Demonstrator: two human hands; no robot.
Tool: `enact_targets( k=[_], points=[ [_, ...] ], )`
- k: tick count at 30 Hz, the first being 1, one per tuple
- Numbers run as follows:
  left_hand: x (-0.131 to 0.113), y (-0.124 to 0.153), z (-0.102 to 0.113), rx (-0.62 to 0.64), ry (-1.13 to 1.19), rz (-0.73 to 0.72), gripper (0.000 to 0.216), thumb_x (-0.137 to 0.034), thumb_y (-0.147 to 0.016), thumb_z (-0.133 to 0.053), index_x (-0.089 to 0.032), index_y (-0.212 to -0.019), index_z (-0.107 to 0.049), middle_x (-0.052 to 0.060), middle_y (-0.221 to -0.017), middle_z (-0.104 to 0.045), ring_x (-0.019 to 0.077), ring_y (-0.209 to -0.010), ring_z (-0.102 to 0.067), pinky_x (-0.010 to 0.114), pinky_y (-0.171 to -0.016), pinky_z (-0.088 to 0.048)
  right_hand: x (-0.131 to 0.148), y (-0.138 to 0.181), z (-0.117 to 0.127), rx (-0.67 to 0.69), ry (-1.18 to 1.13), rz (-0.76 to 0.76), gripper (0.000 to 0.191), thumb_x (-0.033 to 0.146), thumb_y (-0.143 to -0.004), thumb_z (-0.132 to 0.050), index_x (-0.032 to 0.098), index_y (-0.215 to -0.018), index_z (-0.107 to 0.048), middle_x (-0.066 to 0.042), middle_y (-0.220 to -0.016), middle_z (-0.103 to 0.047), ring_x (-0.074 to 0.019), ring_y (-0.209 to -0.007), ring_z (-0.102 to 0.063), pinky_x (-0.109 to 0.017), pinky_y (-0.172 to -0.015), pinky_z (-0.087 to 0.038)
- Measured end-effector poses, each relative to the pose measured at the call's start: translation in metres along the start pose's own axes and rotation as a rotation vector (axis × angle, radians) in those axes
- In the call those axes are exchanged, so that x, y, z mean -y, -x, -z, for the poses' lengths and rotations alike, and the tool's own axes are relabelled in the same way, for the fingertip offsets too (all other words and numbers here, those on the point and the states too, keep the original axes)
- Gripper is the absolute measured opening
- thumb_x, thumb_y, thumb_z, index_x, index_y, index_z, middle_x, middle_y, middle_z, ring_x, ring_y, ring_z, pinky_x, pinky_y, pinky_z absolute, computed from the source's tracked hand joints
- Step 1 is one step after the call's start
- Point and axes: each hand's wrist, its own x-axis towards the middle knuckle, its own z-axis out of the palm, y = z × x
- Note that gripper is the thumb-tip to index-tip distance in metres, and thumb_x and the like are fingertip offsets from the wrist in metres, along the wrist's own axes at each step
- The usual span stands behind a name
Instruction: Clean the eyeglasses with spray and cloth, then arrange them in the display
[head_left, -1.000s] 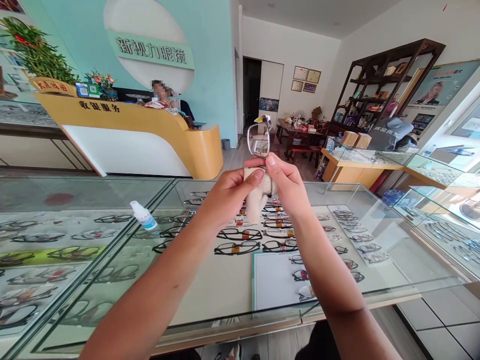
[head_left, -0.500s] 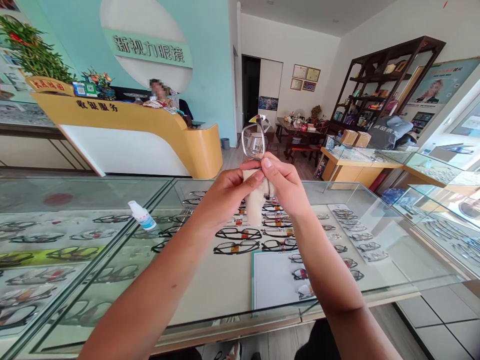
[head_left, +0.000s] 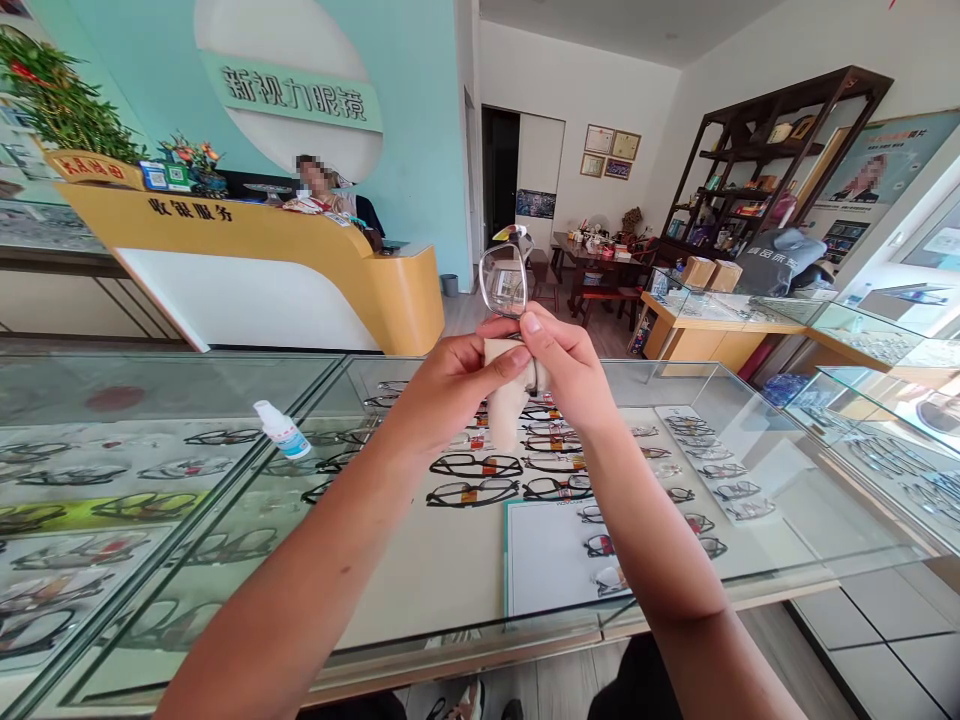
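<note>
Apparently, the step in hand was wiping a lens. The glasses (head_left: pixel 504 281) stood on end between both hands, one lens showing above the fingers and the lower end wrapped in a pale cloth (head_left: pixel 507 420). The left hand (head_left: pixel 456 382) was curled closed around the cloth, its thumb pressed on the front; the right hand (head_left: pixel 566 362) pinched the glasses near the bridge, though what its hidden fingers gripped was hard to tell. I judged that the next move called for steady, light pressure through the cloth without twisting the thin rim. Left of the hands, a small spray bottle (head_left: pixel 283 431) stood on the glass case (head_left: pixel 420 590). Below them, spectacle frames (head_left: pixel 475 467) lay in rows; beyond, a person (head_left: pixel 365 216) was behind a yellow counter (head_left: pixel 281 238).
</note>
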Motion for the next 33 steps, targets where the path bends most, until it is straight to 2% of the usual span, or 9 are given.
enact_targets(
  k=[11, 18, 24, 28, 33],
  points=[
    [0.002, 0.0, 0.003, -0.005, 0.012, 0.042, 0.056, -0.056, -0.073, -0.104, -0.02, -0.111, -0.083, -0.002, -0.074, -0.068, 0.0122, -0.063, -0.057, 0.025, -0.057, -0.049, -0.004, 0.001, -0.002, -0.019, -0.019, 0.03, 0.05, 0.071, -0.109, -0.061, 0.031, -0.106, -0.092, -0.004, -0.114, -0.077, -0.0227, -0.114, -0.07, -0.042, -0.11, -0.056],
    [0.004, -0.001, 0.003, -0.008, -0.02, 0.018, 0.057, -0.052, -0.07, -0.106, -0.021, -0.113, -0.084, 0.0, -0.081, -0.073, 0.0132, -0.07, -0.063, 0.025, -0.063, -0.054, -0.006, 0.001, -0.004, -0.037, -0.097, 0.035, 0.042, 0.065, -0.11, -0.064, 0.034, -0.105, -0.092, -0.003, -0.111, -0.077, -0.022, -0.112, -0.071, -0.042, -0.111, -0.056],
    [0.001, 0.0, 0.001, -0.016, -0.071, 0.021, 0.053, -0.053, -0.073, -0.103, -0.019, -0.108, -0.082, -0.001, -0.073, -0.068, 0.0123, -0.061, -0.059, 0.024, -0.055, -0.047, -0.014, 0.003, -0.008, -0.124, -0.078, -0.055, 0.05, 0.074, -0.107, -0.061, 0.034, -0.107, -0.092, -0.004, -0.112, -0.078, -0.0244, -0.112, -0.072, -0.045, -0.11, -0.058],
    [-0.002, 0.001, -0.001, 0.001, -0.081, 0.037, 0.052, -0.053, -0.074, -0.102, -0.019, -0.106, -0.08, -0.002, -0.066, -0.065, 0.0117, -0.052, -0.054, 0.025, -0.045, -0.039, -0.017, 0.004, -0.01, -0.152, -0.137, -0.081, 0.047, 0.072, -0.106, -0.063, 0.035, -0.106, -0.092, -0.003, -0.115, -0.079, -0.0242, -0.114, -0.072, -0.045, -0.112, -0.058],
    [-0.001, 0.002, -0.001, 0.009, -0.085, 0.04, 0.053, -0.051, -0.076, -0.101, -0.018, -0.11, -0.079, -0.002, -0.067, -0.066, 0.0116, -0.051, -0.054, 0.024, -0.042, -0.034, -0.018, 0.005, -0.013, -0.212, -0.203, -0.139, 0.044, 0.071, -0.103, -0.068, 0.033, -0.105, -0.091, -0.003, -0.11, -0.08, -0.024, -0.107, -0.073, -0.043, -0.102, -0.061]
  ],
)
